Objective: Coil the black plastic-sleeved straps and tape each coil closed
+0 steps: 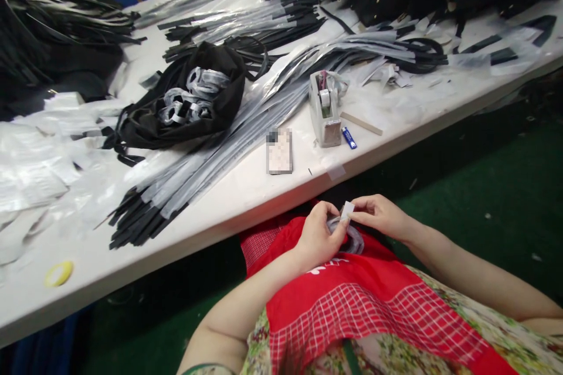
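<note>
Above the red apron (325, 299) on my lap, my left hand (317, 235) is closed around a coiled strip in clear, greyish plastic (355, 241). Part of the coil is hidden behind its fingers. My right hand (382, 217) pinches the edge of a small white slip (347, 210) that lies against the top of the coil, beside my left thumb. Whether the slip is paper or tape I cannot tell. Both hands are close together, just off the front edge of the white table (237, 211).
A black cloth bag (229, 99) holds several similar coils. Long plastic-sleeved black straps (193, 170) lie across the table. Nearer the edge are a tape dispenser (331, 129), a blue lighter (349, 137), a phone (280, 155), a flat stick (361, 123) and a yellow tape roll (58, 273).
</note>
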### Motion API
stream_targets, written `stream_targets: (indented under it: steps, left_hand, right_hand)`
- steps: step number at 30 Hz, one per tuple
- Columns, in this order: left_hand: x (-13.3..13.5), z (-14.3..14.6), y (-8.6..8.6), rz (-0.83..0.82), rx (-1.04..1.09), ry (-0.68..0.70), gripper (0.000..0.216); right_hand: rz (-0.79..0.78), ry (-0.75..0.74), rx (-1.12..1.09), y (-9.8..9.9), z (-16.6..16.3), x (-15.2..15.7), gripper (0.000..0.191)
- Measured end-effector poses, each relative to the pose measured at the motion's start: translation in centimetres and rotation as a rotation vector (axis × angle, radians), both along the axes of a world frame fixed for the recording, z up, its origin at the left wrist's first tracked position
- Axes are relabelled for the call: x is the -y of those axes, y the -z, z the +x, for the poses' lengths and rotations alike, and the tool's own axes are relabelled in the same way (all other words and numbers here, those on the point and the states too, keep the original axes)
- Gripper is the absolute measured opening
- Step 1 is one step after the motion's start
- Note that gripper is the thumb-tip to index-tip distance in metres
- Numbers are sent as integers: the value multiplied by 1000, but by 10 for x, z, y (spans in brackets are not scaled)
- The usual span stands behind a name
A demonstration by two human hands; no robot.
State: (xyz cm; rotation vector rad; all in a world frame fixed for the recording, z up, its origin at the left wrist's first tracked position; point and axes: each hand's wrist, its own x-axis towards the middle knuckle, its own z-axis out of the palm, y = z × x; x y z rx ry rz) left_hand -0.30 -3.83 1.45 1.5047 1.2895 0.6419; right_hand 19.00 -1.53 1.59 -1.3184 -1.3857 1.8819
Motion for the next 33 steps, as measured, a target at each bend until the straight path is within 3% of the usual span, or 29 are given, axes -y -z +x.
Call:
stream_targets:
  steps: [6, 9, 11, 15, 18, 23, 30, 31, 33]
  left_hand:
    - [3, 1, 0, -1, 46, 54, 22]
    - [2, 0, -2, 5, 36, 67, 22]
    - [-1, -3, -4, -25, 15, 95, 23]
    - [-7, -10, -3, -290, 117, 203, 24]
    - [-14, -15, 4, -450, 324, 82, 33]
    - [-28, -16, 10, -523, 662, -74, 42]
    - [-35, -17, 10, -450, 713, -256, 41]
    - [-35, -18, 13, -437, 713, -278, 43]
    - [-36, -21, 19, -409, 704, -316, 44]
  right_hand:
    - [-108, -10, 21, 3, 0, -10, 28]
    - [-65, -53, 48, 1, -1, -11, 25]
    - [72, -83, 140, -5, -3, -8, 20]
    - [592, -218, 398, -23, -6, 5, 15]
    - [893, -347, 463, -25, -7, 12, 37]
    - [1066, -313, 534, -11, -10, 6, 57]
    - [1154, -355, 497, -14, -15, -23, 53]
    - [1159, -320, 492, -14, -12, -34, 49]
    - [1142, -116, 504, -14, -5, -68, 39]
